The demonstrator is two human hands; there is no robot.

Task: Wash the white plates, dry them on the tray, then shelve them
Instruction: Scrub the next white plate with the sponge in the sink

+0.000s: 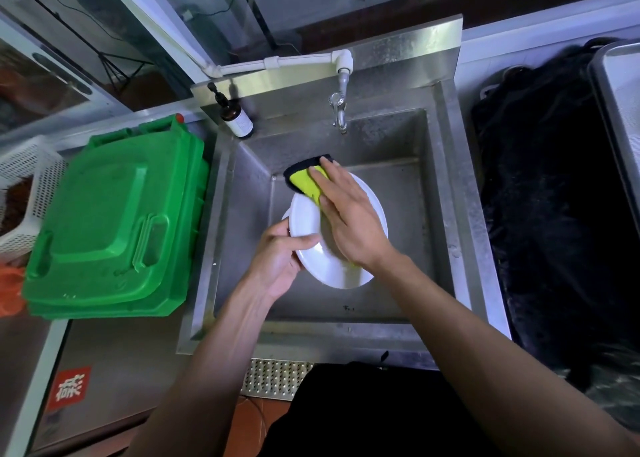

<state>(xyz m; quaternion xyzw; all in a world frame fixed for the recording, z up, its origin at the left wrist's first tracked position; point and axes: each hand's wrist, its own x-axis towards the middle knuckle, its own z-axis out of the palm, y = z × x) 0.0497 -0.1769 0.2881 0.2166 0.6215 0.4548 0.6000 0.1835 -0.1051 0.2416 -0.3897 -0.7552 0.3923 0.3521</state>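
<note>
A white plate (323, 266) is held tilted over the steel sink (446, 186). My left hand (277, 259) grips its left rim, thumb on the face and fingers behind. My right hand (346, 217) lies flat on the plate with straight fingers and presses a yellow and black sponge (304, 179) against the plate's far edge. Part of the sponge sticks out beyond the rim. A second white rim seems to show just behind the plate at the left.
A tap (339, 110) hangs over the back of the sink with no water running. A brown pump bottle (237, 117) stands at the back left corner. Green bin lids (110, 221) lie left; a metal tray (616, 110) and dark cloth (554, 214) lie right.
</note>
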